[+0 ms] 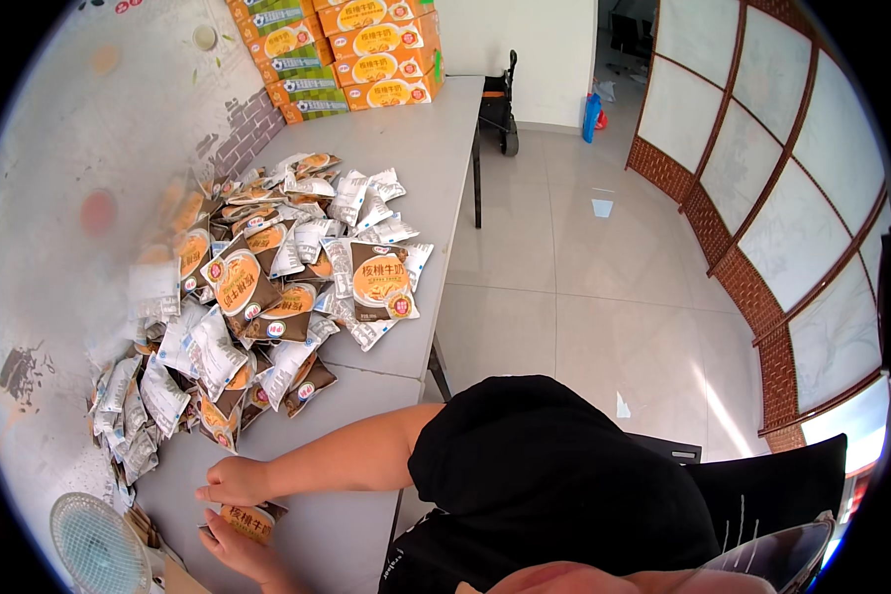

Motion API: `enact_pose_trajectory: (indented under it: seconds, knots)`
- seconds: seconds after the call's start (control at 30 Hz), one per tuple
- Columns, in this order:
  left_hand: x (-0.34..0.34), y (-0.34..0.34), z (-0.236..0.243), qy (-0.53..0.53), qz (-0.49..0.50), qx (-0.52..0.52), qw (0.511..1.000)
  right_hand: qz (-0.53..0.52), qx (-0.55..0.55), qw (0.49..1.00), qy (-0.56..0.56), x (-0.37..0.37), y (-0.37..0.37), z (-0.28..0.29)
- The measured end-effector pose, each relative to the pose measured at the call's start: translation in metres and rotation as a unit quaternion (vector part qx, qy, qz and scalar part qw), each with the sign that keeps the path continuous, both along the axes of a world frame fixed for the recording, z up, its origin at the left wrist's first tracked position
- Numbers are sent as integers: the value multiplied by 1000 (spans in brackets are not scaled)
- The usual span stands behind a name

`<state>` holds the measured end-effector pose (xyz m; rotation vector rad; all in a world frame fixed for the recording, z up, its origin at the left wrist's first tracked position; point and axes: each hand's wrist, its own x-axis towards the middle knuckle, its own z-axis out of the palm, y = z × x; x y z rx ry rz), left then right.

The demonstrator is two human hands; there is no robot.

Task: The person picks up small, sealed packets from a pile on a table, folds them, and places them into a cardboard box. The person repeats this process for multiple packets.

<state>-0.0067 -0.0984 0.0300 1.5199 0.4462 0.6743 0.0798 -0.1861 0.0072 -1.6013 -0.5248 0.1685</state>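
Observation:
A brown and orange packet (250, 522) lies low on the grey table (386, 371), between my two hands. My right hand (232, 480) reaches from the black sleeve, fingers curled at the packet's upper left edge. My left hand (236, 551) comes from below, its fingers closed on the packet's lower left part. Fingertips of both are partly hidden. Just above my hands spreads a loose heap of similar pillow-shaped packets (247, 282), some showing brown and orange fronts, others white printed sides.
Orange and green cartons (381, 64) are stacked at the table's far end, by a decorated wall (79, 158). A round mesh-topped object (99, 543) sits at lower left. To the right are tiled floor (554, 247), a folding screen (772, 228) and a black chair (782, 465).

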Motion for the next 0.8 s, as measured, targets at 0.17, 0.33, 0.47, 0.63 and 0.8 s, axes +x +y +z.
enact_pose_trajectory:
  seconds: [0.17, 0.33, 0.47, 0.63, 0.8]
  knots:
    - [0, 8, -5, 9, -43, 16, 999, 70, 61, 991, 100, 15, 6, -13]
    - [-2, 4, -2, 6, -53, 13, 998, 54, 90, 986, 129, 17, 7, -19]
    - [-4, 4, 7, 41, -31, 4, 999, 11, 16, 995, 101, -4, -12, 12]
    - [3, 11, 0, 31, -41, 5, 999, -38, -44, 996, -65, -2, -9, 2]
    - [-5, -6, 9, -12, -15, -44, 999, 78, 82, 991, 76, 8, -3, -5]
